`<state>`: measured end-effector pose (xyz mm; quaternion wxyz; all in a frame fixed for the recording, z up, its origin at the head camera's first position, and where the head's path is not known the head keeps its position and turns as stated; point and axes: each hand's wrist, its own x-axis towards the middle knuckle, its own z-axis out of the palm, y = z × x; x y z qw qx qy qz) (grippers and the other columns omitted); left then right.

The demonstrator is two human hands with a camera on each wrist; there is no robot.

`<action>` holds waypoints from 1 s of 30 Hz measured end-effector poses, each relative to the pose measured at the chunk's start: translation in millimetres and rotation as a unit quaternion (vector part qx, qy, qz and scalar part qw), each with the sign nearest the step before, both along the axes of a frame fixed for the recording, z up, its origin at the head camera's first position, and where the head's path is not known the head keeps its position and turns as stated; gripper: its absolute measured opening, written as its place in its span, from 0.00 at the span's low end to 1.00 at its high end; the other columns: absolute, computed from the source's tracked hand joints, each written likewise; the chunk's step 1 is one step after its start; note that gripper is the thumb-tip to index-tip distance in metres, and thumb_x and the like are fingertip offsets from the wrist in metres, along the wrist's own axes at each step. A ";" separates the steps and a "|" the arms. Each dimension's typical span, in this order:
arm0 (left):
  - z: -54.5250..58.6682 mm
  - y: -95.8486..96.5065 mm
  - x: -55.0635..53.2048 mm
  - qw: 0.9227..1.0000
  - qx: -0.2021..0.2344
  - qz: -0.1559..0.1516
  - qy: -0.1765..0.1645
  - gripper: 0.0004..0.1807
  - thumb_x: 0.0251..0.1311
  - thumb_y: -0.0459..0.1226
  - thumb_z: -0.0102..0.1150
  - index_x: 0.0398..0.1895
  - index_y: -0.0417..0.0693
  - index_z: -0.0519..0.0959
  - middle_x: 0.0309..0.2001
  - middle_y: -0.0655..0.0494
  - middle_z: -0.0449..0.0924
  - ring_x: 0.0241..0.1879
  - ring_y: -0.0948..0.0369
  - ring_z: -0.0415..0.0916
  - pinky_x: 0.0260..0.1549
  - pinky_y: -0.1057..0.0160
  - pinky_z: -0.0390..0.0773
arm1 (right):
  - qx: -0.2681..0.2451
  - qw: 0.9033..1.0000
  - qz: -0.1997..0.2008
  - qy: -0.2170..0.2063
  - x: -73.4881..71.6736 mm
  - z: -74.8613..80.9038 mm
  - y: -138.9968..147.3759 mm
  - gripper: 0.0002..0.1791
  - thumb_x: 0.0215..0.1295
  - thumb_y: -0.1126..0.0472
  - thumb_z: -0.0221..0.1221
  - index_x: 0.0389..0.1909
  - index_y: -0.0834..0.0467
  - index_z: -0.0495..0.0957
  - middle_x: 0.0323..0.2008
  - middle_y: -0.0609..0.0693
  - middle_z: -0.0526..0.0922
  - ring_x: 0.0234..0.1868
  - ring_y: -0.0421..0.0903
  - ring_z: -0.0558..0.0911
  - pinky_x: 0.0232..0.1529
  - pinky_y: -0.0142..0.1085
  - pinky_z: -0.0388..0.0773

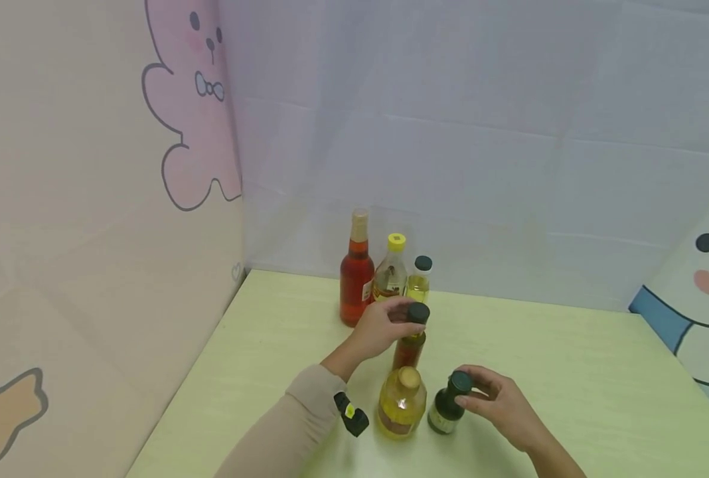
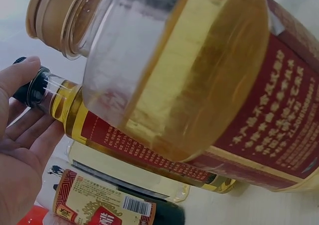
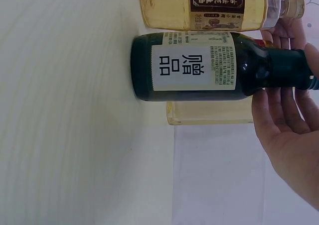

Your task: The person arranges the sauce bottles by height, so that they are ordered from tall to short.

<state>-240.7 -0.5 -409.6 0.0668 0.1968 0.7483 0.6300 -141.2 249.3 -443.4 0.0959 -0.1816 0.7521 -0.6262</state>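
My left hand (image 1: pixel 378 330) pinches the dark cap of a slim oil bottle (image 1: pixel 409 353) with a red label. In the left wrist view, the thumb lies over that cap and the fingers pass behind the neck. My right hand (image 1: pixel 500 403) grips a small dark green bottle (image 3: pixel 194 65) around its neck, thumb on one side and fingers on the other. That bottle leans slightly in the head view, its base close to the tabletop. Between the two hands stands a round-shouldered bottle of yellow oil (image 1: pixel 401 403) with a tan cap; it fills much of the left wrist view.
At the back of the pale table (image 1: pixel 534 352) stand a tall red bottle (image 1: pixel 356 279), a yellow-capped bottle (image 1: pixel 390 273) and a dark-capped bottle of yellow oil (image 1: pixel 417 287). A white cloth (image 1: pixel 480 166) hangs behind the table, and a printed sheet (image 1: pixel 91 232) borders its left side.
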 end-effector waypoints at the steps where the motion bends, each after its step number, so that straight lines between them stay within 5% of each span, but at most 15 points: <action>1: 0.9 0.8 -0.8 1.000 0.000 -0.002 0.002 0.23 0.55 0.36 0.71 0.55 0.43 0.79 0.44 0.53 0.83 0.45 0.59 0.80 0.45 0.62 0.80 | 0.000 1.000 -0.001 -0.001 -0.1 0.2 -0.2 0.23 0.66 0.70 0.59 0.57 0.79 0.67 0.49 0.51 0.79 0.51 0.38 0.78 0.52 0.31 0.75; 17: 7.1 14.3 -9.7 0.998 -0.030 -0.053 -0.017 0.24 0.63 0.37 0.64 0.61 0.42 0.71 0.52 0.52 0.79 0.53 0.58 0.76 0.51 0.58 0.76 | 0.004 1.000 -0.009 -0.014 -0.2 0.2 -0.2 0.24 0.65 0.69 0.60 0.57 0.78 0.67 0.49 0.52 0.80 0.51 0.37 0.78 0.52 0.30 0.75; 30: 5.8 25.8 -21.4 0.996 -0.036 -0.083 0.010 0.23 0.64 0.36 0.63 0.60 0.41 0.71 0.51 0.53 0.78 0.53 0.59 0.76 0.50 0.62 0.77 | 0.005 1.000 -0.006 -0.003 -0.2 1.7 -1.4 0.23 0.65 0.69 0.60 0.56 0.78 0.68 0.49 0.54 0.79 0.50 0.38 0.78 0.52 0.30 0.75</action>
